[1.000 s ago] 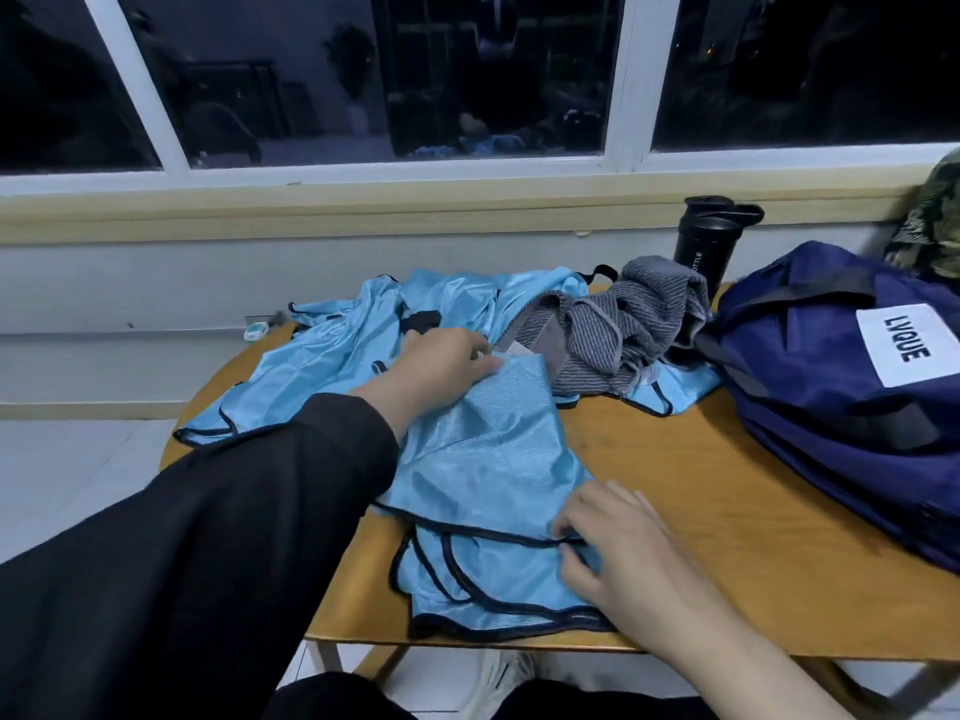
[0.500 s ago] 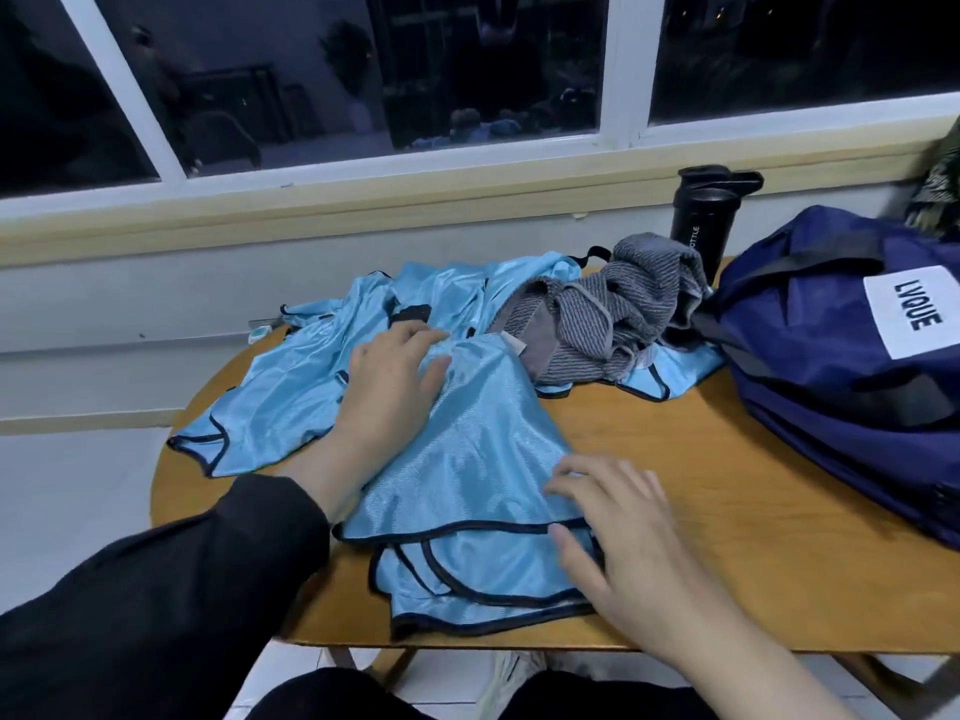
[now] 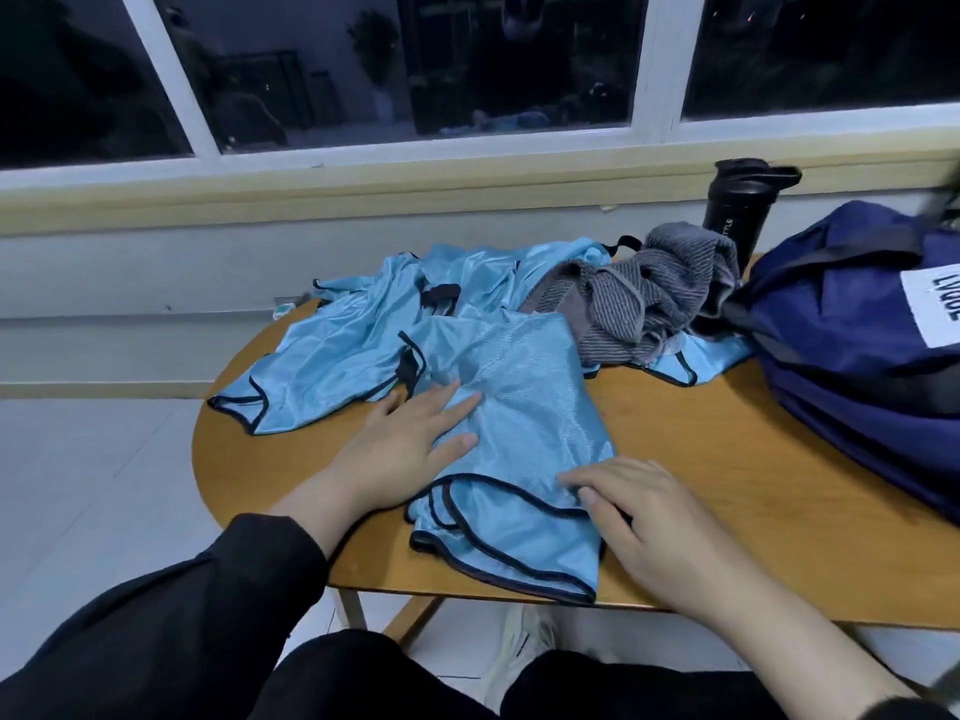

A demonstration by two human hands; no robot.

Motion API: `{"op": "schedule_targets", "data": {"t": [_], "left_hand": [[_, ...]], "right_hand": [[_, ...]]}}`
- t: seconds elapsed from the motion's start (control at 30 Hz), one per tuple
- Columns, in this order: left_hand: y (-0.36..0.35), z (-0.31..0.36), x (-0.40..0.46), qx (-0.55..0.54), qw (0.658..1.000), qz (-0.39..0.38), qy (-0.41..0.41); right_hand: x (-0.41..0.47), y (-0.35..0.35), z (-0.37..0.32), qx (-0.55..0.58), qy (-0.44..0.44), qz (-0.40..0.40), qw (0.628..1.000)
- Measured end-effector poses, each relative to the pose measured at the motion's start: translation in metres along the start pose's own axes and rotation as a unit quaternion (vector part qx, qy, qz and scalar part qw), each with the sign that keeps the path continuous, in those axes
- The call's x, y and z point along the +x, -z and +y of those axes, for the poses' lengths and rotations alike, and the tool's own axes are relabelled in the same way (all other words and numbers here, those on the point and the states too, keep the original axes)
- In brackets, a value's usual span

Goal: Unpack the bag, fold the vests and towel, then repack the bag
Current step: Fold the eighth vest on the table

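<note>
The left hand has slid back toward the person since a moment ago, from the far edge of the blue vest down to its near left side. The vest now lies flatter, with a straight fold at the top.

This vest sits in the middle of the wooden table, close to the person. It looks half folded. To do this step well, I think both hands should press flat and smooth the shiny cloth out to the edges, because it looks slippery and could slide apart. The black-trimmed edges should line up before the next fold.

The left hand's fingers are straight and spread, lying flat on the vest. The right hand rests on the vest's near right edge with fingers only a little bent, pressing and not grabbing.

Behind it lie more blue vests in a heap, then the grey towel, still crumpled. The navy bag is on the right.
</note>
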State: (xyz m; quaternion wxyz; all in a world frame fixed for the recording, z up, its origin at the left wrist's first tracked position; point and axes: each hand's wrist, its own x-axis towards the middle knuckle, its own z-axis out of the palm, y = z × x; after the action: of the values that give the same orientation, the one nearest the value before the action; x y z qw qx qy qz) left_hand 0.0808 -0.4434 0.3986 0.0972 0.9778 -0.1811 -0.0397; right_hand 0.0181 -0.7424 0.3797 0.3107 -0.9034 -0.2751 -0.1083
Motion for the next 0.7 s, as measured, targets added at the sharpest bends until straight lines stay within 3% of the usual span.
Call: {"op": "schedule_targets", "data": {"t": [0.1,0.2,0.3,0.37,0.43,0.6,0.7], "left_hand": [[0.004,-0.002,-0.007,-0.142,0.985,0.098,-0.001],[0.004,-0.005,-0.040,-0.174,0.969,0.169,-0.055],[0.004,-0.005,-0.074,-0.120,0.985,0.052,-0.117],[0.003,-0.006,-0.082,-0.054,0.991,-0.013,-0.121],[0.002,-0.003,-0.081,-0.036,0.992,0.001,-0.123],[-0.005,-0.003,-0.074,-0.060,0.983,0.102,-0.137],[-0.004,-0.001,-0.076,-0.056,0.982,0.115,-0.142]], "right_hand": [[0.001,0.007,0.012,-0.014,0.027,-0.007,1.000],[0.001,0.023,0.024,-0.040,0.028,-0.096,0.994],[0.004,0.035,0.022,-0.042,0.031,-0.209,0.976],[0.005,0.036,0.021,-0.061,0.037,-0.242,0.968],[0.005,0.032,0.022,-0.075,0.036,-0.227,0.970],[0.006,0.012,0.016,-0.073,0.058,-0.083,0.992],[0.013,0.004,0.005,-0.092,0.066,-0.044,0.993]]}}
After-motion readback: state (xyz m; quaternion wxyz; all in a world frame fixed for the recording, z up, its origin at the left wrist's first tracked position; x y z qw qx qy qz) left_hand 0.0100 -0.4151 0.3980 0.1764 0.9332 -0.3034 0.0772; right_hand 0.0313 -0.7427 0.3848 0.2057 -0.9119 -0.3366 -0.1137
